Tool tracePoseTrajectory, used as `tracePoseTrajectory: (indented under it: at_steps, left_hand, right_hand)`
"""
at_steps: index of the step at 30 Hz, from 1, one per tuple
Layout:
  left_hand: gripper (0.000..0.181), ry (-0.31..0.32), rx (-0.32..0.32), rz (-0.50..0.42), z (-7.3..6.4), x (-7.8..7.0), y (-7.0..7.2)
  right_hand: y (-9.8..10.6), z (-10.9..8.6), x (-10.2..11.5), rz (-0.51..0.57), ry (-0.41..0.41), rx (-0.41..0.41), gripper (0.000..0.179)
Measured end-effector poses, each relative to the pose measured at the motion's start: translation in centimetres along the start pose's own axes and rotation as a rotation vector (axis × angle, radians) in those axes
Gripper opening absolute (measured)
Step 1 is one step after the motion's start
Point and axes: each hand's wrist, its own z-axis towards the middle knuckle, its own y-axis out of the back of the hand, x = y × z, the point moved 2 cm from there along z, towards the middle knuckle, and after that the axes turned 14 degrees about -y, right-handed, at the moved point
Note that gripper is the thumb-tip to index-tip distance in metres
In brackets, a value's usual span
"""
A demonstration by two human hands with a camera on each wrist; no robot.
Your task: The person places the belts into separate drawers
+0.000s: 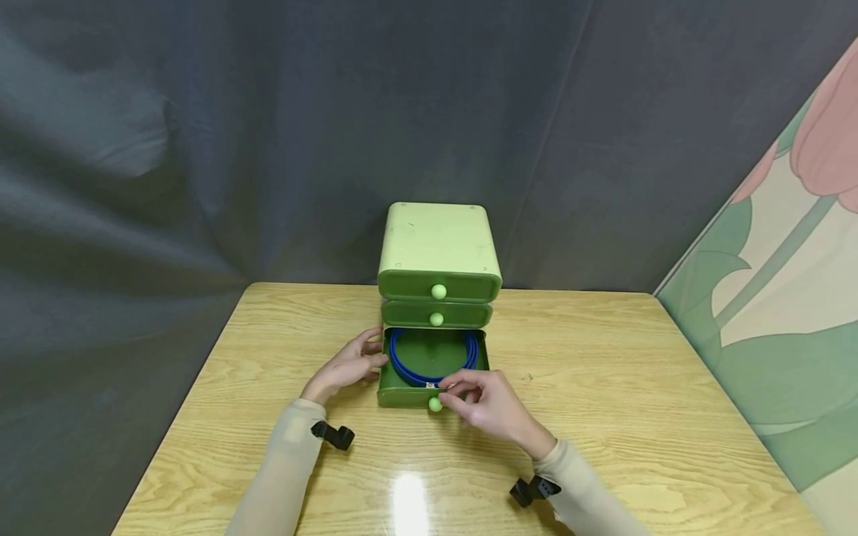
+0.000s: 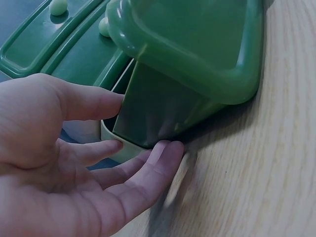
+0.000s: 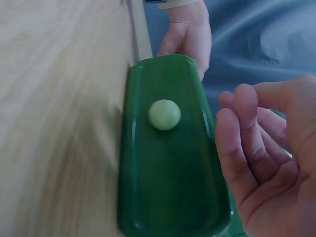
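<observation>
A small cabinet (image 1: 439,238) with a pale green shell has its bottom drawer (image 1: 432,398) pulled out. Inside that drawer lies a coiled blue cable (image 1: 400,365) with a small whitish connector (image 1: 430,385) at the front. My left hand (image 1: 348,365) is at the drawer's left side, its fingers spread. In the left wrist view, its fingertips (image 2: 170,148) are right at the cabinet's lower edge and the drawer's side wall. My right hand (image 1: 492,402) is over the drawer's front right, fingers loosely bent, with nothing visible between them in the right wrist view.
Two upper drawers with round knobs (image 1: 439,291) sit above the open one. The cabinet stands near the back of a wooden table (image 1: 603,372), before a dark curtain (image 1: 402,112). A flower-patterned panel (image 1: 771,283) is at the right.
</observation>
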Motion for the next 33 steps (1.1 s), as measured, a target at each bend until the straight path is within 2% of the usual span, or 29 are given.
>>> tracePoseTrajectory:
  at_steps: [13,33]
  left_hand:
    - [0.072,-0.008,0.005,-0.019,-0.1,-0.1,0.0]
    - [0.071,0.0,0.002,-0.006,-0.1,-0.1,0.0]
  right_hand:
    - [-1.6,-0.6,-1.3,-0.232,0.097,0.105,0.024]
    - [-2.4,-0.1,-2.2,-0.353,0.14,0.036,0.027]
